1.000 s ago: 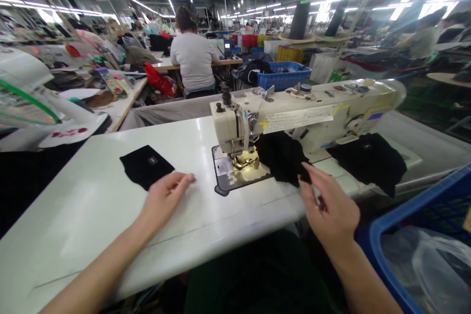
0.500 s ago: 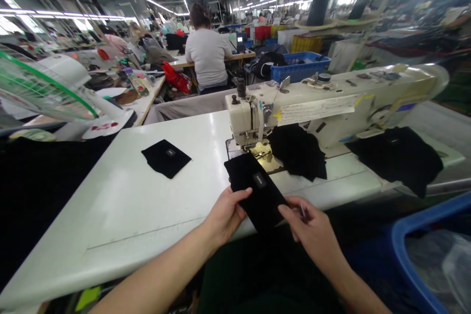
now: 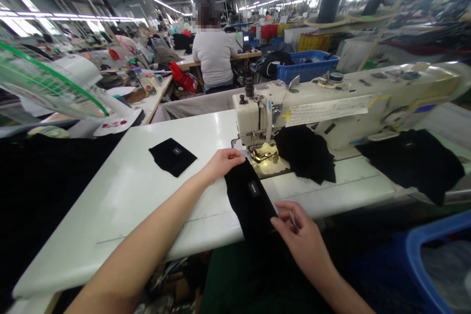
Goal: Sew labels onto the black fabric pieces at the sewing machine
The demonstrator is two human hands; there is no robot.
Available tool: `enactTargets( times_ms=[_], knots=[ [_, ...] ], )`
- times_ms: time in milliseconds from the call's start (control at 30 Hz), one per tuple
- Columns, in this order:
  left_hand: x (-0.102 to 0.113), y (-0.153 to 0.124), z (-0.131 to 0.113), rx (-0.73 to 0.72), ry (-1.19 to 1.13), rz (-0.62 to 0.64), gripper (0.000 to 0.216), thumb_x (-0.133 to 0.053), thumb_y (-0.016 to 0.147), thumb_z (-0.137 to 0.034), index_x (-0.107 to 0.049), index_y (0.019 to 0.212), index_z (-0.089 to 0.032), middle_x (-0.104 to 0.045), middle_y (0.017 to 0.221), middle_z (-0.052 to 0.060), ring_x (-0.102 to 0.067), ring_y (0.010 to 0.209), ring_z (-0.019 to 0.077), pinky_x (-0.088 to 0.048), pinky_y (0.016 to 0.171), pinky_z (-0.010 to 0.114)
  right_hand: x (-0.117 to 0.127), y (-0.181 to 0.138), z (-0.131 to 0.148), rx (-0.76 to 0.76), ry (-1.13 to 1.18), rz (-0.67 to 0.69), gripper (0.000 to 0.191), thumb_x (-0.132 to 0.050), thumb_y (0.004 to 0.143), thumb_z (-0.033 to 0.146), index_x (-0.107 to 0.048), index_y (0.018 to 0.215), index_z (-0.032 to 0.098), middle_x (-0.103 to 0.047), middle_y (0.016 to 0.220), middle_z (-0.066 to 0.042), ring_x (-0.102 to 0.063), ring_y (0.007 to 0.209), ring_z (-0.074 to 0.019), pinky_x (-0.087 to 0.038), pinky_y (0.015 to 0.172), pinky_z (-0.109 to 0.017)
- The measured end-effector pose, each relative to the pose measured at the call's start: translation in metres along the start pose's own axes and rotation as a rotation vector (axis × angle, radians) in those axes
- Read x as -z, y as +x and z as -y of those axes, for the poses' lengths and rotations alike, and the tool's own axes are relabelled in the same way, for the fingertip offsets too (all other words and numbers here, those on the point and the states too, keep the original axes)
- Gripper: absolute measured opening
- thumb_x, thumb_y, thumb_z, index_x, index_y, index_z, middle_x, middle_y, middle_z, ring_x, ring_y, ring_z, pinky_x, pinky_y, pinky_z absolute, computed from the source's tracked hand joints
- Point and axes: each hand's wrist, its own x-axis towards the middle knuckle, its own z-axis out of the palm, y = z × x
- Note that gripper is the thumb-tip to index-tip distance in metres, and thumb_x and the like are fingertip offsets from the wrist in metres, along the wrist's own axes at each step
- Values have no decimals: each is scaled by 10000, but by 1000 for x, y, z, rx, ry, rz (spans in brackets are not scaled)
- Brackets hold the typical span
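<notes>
A long black fabric piece [image 3: 250, 196] with a small label lies on the white table [image 3: 140, 196], running from the needle area toward the table's front edge. My left hand [image 3: 222, 163] pinches its far end, close to the presser foot of the cream sewing machine [image 3: 331, 103]. My right hand [image 3: 300, 235] grips the near end at the table edge, with a small metal tool between its fingers. A second black labelled piece [image 3: 172, 156] lies flat to the left. More black fabric [image 3: 305, 152] is bunched behind the needle.
Black fabric [image 3: 412, 162] is heaped at the machine's right end. A blue bin [image 3: 423, 255] stands at the lower right. A green-rimmed fan [image 3: 47, 88] is at the left. A person in a grey shirt [image 3: 214, 59] sits at a bench ahead, beside a blue crate [image 3: 307, 65].
My left hand left the flat piece on the left, took the long black piece with my right hand, then slid up to its far end by the presser foot.
</notes>
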Motion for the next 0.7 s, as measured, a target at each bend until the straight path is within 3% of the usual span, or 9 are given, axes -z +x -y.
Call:
enactTargets(
  times_ms=[133,267,467,533,700],
  knots=[
    [-15,11,9,-245,348,-134,119,-621,799,-181,-665,689,-173,-637,693,-4,-573,676,155,-443,674,286,-5,-1,1,116,-100,51,170,-618,872,363,-676,825,211,-652,704,-8,-592,611,-165,-499,580,-262],
    [-22,16,20,-504,559,-207,143,-585,814,-116,-663,716,-183,-647,826,37,-605,830,193,-488,790,334,-3,-1,-4,255,-196,96,127,-617,877,251,-705,964,221,-665,760,-7,-568,576,-150,-503,566,-260],
    [-23,9,20,-544,747,-309,70,-703,820,-199,-683,888,-197,-631,953,66,-599,947,251,-504,847,403,4,0,-9,597,-325,128,316,-445,929,81,-677,1096,215,-679,974,-70,-668,852,-191,-565,746,-305],
    [-23,4,20,-560,803,-273,16,-665,857,-191,-680,859,-195,-619,923,66,-600,904,239,-508,804,376,5,-1,-10,639,-402,117,352,-422,926,53,-682,1105,206,-663,959,-73,-666,811,-184,-565,703,-295],
    [-23,-1,25,-647,803,-133,154,-571,924,-170,-724,914,-176,-636,918,87,-597,872,224,-515,817,367,6,-2,-11,671,-490,111,362,-414,922,39,-678,1112,196,-670,983,-85,-673,813,-189,-572,692,-297]
  ],
)
